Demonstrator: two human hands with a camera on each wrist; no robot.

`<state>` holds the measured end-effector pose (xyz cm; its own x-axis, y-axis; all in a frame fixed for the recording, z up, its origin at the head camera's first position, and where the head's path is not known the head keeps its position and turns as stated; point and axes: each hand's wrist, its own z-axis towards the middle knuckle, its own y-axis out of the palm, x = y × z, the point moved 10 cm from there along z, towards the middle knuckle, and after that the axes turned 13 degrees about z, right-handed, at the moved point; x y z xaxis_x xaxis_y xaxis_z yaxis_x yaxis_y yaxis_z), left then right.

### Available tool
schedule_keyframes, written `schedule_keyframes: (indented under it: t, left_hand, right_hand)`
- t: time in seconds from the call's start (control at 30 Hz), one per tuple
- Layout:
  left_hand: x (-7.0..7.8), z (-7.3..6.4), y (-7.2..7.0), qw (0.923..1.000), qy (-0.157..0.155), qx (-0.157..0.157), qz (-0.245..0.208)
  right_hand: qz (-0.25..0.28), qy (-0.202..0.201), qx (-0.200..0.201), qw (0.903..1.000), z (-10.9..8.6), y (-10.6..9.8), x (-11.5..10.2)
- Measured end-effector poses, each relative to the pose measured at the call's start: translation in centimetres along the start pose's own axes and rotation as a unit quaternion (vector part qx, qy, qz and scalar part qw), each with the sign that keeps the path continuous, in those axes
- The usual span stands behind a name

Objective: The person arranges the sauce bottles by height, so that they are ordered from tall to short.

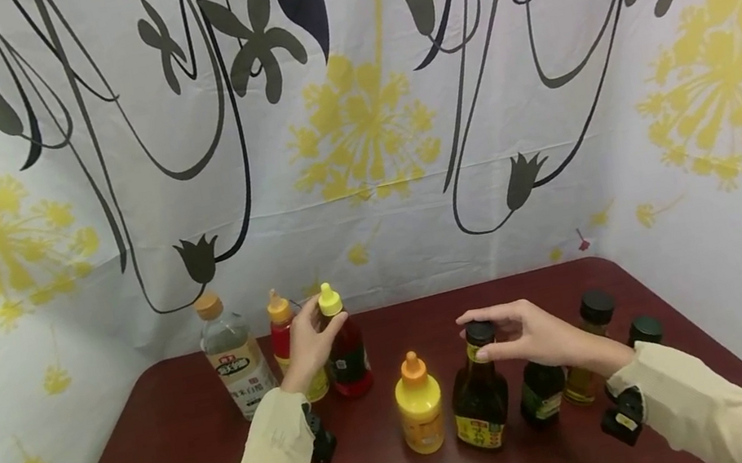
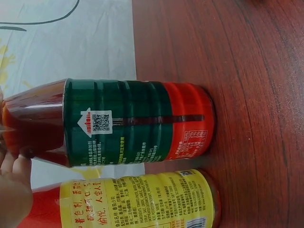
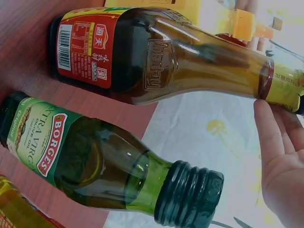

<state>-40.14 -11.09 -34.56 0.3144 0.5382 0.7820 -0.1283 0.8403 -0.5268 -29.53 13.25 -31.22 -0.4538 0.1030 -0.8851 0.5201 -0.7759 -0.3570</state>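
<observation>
My left hand [image 1: 310,343] holds a red sauce squeeze bottle [image 1: 350,363] by its neck, just under the yellow nozzle cap. In the left wrist view this bottle [image 2: 118,123] shows a green and red label and stands upright on the table. My right hand [image 1: 527,336] grips the neck of a dark sauce bottle [image 1: 481,398] with a black cap, thumb on the near side and fingers behind. The right wrist view shows that bottle's [image 3: 142,57] red label and embossed shoulder. Right beside it stands a green olive oil bottle [image 3: 90,161].
Left of the held squeeze bottle are a ketchup bottle [image 1: 283,338] and a clear vinegar bottle [image 1: 238,362]. A yellow squeeze bottle [image 1: 420,405] stands between my hands. Two more dark-capped bottles, one an oil bottle [image 1: 595,316], are behind my right wrist. A patterned cloth [image 1: 374,247] hangs behind the table.
</observation>
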Motion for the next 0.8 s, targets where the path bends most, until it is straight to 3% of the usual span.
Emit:
schedule_keyframes:
  t: [0.8]
  left_hand:
    - [0.0,0.1,0.0,1.0,-0.004,-0.001,0.0]
  right_hand:
    - [-0.057,0.027,0.033,0.9975,0.0,-0.4,-1.8]
